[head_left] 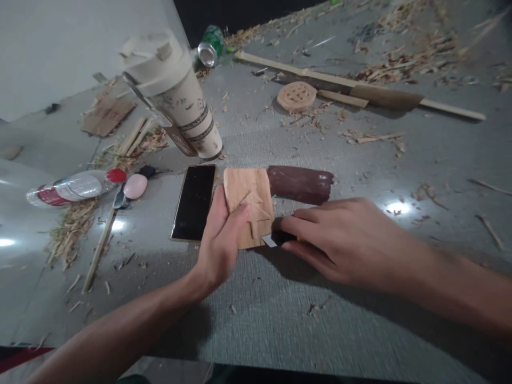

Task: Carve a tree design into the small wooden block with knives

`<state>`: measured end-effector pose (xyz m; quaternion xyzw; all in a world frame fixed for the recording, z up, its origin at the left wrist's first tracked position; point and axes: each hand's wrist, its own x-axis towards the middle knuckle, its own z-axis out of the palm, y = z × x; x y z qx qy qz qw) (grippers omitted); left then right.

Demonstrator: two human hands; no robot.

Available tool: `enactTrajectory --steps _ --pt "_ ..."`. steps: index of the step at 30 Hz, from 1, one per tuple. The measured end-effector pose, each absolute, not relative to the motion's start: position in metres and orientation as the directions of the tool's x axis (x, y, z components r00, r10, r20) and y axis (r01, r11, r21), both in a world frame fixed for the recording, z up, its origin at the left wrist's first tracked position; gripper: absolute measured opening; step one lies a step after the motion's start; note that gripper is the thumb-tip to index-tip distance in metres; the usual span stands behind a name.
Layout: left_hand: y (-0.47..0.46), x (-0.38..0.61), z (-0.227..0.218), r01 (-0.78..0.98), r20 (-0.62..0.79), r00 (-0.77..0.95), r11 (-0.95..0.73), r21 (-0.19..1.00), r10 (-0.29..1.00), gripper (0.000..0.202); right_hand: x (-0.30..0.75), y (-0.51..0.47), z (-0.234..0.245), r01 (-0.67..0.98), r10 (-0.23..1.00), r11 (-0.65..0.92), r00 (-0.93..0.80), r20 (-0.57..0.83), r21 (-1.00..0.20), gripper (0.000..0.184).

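Note:
A flat piece of wood (236, 184) with a tree-like shape cut into its face lies in front of me. My left hand (220, 234) grips its left edge, thumb pressed on the face near the carved shape. In my right hand (340, 234) is a utility knife (282, 236), its black front end between the fingers. The short blade touches or nearly touches the wood's lower right edge; I cannot tell which. Behind the right hand lies a dark brown cylinder-like block (300, 183), against the wood's right side. A phone (194, 202) with a dark screen is just left of my left hand.
A cream tumbler (180, 101) stands behind the phone, with a green can (210, 47) farther back. On the left lie a plastic bottle (76, 186) and a thin stick (100, 248). A perforated wooden disc (296, 96), long wooden strips (340, 80) and shavings (400, 66) lie behind.

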<state>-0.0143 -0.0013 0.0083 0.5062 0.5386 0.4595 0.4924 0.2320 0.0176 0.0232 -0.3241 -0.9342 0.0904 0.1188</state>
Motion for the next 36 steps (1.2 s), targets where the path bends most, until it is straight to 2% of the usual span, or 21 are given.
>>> enactTrajectory --steps 5,11,16,26,36 --pt "-0.0031 -0.0129 0.0104 0.155 -0.027 0.031 0.022 0.988 0.999 0.029 0.2377 0.0243 0.0215 0.625 0.667 0.74 -0.728 0.158 -0.249 0.032" --pt "-0.0062 -0.0137 0.0108 0.182 -0.022 0.037 0.014 0.983 0.999 0.016 0.239 0.0272 0.0189 0.554 0.621 0.77 -0.765 0.169 -0.317 0.034" --pt "-0.0073 -0.0155 0.0101 0.167 -0.045 0.04 0.037 0.985 0.998 0.016 0.2387 0.0273 0.0199 0.508 0.586 0.792 -0.788 0.189 -0.338 0.034" --pt "-0.0056 -0.015 0.0124 0.176 -0.028 0.038 0.021 0.984 0.999 0.018 0.237 0.0258 0.0205 0.541 0.61 0.765 -0.783 0.123 -0.35 0.028" --pt "-0.0052 -0.0143 0.0136 0.143 -0.053 0.038 0.047 0.989 0.998 0.02 0.2368 0.0259 0.0182 0.533 0.603 0.772 -0.787 0.133 -0.348 0.034"
